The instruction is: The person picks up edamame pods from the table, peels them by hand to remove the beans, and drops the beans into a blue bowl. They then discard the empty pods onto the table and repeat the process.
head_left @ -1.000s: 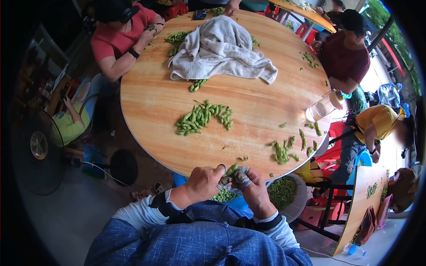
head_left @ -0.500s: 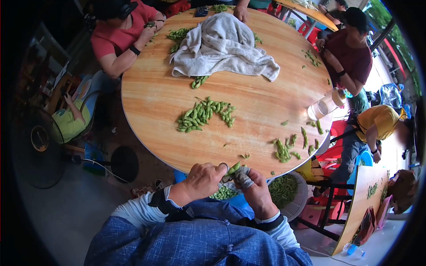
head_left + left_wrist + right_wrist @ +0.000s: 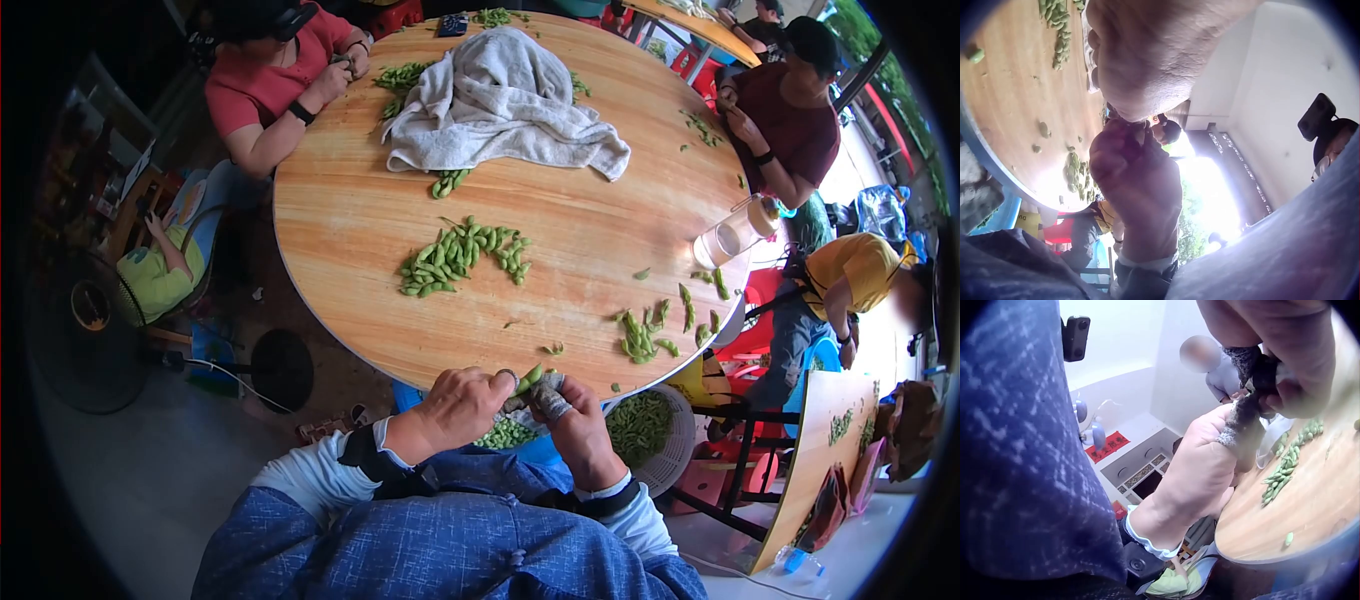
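Note:
In the head view both hands meet at the table's near edge over one green edamame pod (image 3: 530, 379). My left hand (image 3: 450, 405) pinches it from the left, thumb on top. From the right, my right hand (image 3: 580, 432) grips its other end. Grey wrapping (image 3: 548, 397) covers the right thumb, and more wrapping (image 3: 1235, 428) shows on the left-hand digits in the right wrist view. Below the hands sits a blue tub with shelled green beans (image 3: 505, 434), partly hidden by them. In the left wrist view the pod is hidden behind the fingers.
A heap of pods (image 3: 455, 262) lies mid-table, with loose pods (image 3: 637, 338) to the right near a clear bottle (image 3: 735, 232). A grey cloth (image 3: 500, 110) covers something farther back. A white basket (image 3: 680, 440) holding pods stands below right. Other people sit around the table (image 3: 600, 250).
My hands stay nearly in place, still holding the pod. A hand at the table's far edge has withdrawn. The person in dark red at the right has raised their hands.

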The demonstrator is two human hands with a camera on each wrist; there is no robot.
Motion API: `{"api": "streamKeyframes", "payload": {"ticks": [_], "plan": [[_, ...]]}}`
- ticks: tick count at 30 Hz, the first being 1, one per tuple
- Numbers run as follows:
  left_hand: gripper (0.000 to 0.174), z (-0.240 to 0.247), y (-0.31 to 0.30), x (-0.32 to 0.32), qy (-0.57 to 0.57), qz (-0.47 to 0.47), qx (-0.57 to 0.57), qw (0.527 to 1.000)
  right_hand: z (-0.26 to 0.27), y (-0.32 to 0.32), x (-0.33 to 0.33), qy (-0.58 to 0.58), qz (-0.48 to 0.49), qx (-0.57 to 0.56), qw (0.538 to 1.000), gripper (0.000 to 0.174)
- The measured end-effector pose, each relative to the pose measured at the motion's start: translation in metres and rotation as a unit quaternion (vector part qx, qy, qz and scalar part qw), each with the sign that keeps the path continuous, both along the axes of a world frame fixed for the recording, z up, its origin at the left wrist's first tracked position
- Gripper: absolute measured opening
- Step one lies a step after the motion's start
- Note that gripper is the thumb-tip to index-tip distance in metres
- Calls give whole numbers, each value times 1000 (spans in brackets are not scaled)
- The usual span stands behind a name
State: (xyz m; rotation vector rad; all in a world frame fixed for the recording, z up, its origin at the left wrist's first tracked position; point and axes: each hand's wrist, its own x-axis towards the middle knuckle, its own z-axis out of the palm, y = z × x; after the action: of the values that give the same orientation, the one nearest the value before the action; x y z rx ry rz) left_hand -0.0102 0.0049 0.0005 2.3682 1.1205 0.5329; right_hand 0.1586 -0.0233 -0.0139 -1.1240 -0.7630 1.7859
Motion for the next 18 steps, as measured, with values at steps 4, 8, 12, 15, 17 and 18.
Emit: {"api": "streamKeyframes", "payload": {"ticks": [4,8,12,15,17,18], "plan": [[12,-5,-2,0,1,-3,11,1000,1,4,-4,13,-5,-19,1000,9],[12,-18,-5,0,-28,15,-36,999,-11,6,-1,48,18,-31,998,12],[16,-26,-8,4,-219,51,-181,957,-24,7,-1,102,17,32,994,10],[20,-28,-8,6,-328,70,-283,899,-31,8,-3,140,7,73,987,11],[15,-35,-8,2,-394,75,-416,816,-38,9,-3,155,6,100,983,12],[18,-41,-7,0,-468,42,-508,721,-40,9,-4,152,9,115,982,12]]}}
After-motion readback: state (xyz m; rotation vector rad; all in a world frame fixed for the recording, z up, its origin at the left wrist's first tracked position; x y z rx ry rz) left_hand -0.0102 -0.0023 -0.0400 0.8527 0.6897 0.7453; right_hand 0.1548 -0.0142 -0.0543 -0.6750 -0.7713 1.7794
